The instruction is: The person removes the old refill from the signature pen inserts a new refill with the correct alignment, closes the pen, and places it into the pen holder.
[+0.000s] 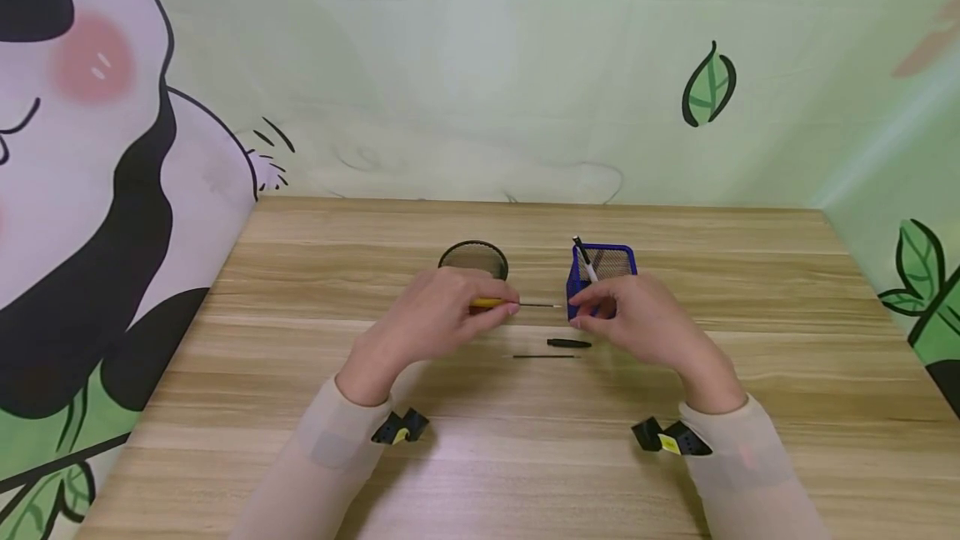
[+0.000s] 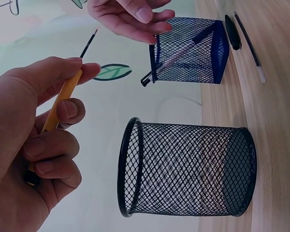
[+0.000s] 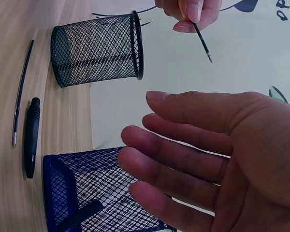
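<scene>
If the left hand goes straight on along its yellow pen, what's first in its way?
Probably the right hand: in the head view it shows just beyond the tip of the yellow pen, though depth is unclear.

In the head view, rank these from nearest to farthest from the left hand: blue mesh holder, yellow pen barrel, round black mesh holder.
1. Yellow pen barrel: gripped in the left hand.
2. Round black mesh holder: just beyond that hand, partly hidden by it.
3. Blue mesh holder: off to the right, by the right hand.
</scene>
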A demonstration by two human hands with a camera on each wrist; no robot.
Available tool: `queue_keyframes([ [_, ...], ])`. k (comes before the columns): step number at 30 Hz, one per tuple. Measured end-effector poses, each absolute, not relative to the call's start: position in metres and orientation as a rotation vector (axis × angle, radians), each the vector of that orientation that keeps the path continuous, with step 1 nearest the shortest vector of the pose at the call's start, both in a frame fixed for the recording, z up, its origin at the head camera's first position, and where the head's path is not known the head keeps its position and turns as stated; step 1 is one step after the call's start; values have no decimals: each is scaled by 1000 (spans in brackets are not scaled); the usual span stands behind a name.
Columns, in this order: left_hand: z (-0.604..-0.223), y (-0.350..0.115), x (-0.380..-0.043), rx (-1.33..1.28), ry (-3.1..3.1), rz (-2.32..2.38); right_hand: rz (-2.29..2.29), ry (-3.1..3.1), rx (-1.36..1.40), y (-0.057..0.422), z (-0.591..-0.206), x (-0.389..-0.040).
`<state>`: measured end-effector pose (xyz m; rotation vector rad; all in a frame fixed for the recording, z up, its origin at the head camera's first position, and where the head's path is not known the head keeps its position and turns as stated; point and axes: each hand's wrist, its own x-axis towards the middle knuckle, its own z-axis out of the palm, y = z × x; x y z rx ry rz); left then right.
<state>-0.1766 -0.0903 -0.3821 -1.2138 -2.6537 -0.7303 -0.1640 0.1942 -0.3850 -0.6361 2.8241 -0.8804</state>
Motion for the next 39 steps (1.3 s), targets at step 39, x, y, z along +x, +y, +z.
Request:
queue_keyframes([
  [39,-384,-91,-178,-1232,-2649,-747,-443,2747,-629,188,-410,-171],
])
